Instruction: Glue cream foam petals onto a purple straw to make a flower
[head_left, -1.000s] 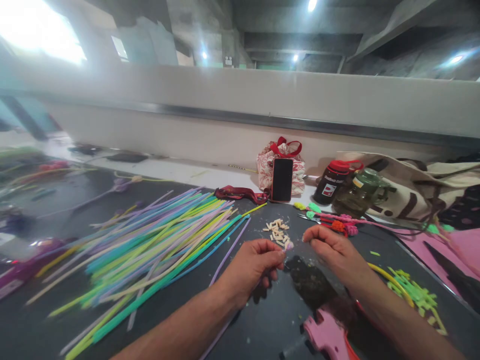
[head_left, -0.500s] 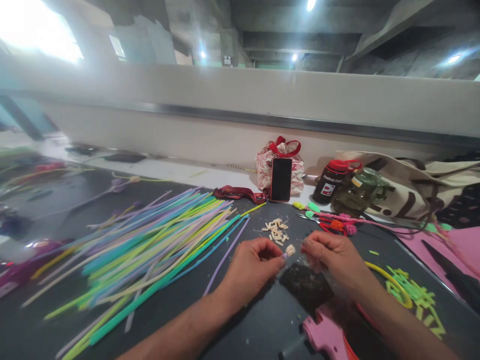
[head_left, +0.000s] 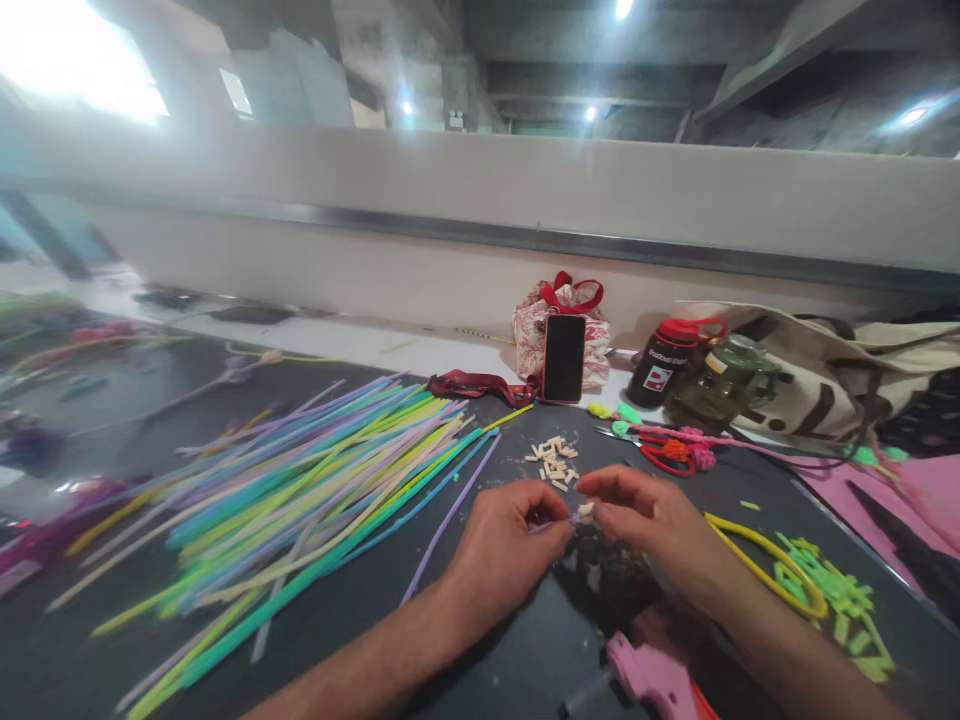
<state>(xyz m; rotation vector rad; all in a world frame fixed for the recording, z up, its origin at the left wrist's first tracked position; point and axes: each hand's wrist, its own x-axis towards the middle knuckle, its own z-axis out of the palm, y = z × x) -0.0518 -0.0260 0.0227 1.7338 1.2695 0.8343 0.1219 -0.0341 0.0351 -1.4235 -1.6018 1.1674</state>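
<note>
cream piece (head_left: 586, 510) between the hands (head_left: 504, 532)

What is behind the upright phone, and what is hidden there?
Behind the phone stands a patterned bag with red handles, and beyond it a pale wall. The phone covers the bag's lower middle, so that part cannot be seen.

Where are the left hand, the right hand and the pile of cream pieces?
Left hand (head_left: 501, 532): head view, back of the hand.
Right hand (head_left: 664, 522): head view, back of the hand.
Pile of cream pieces (head_left: 554, 467): head view, middle of the pile.
</note>
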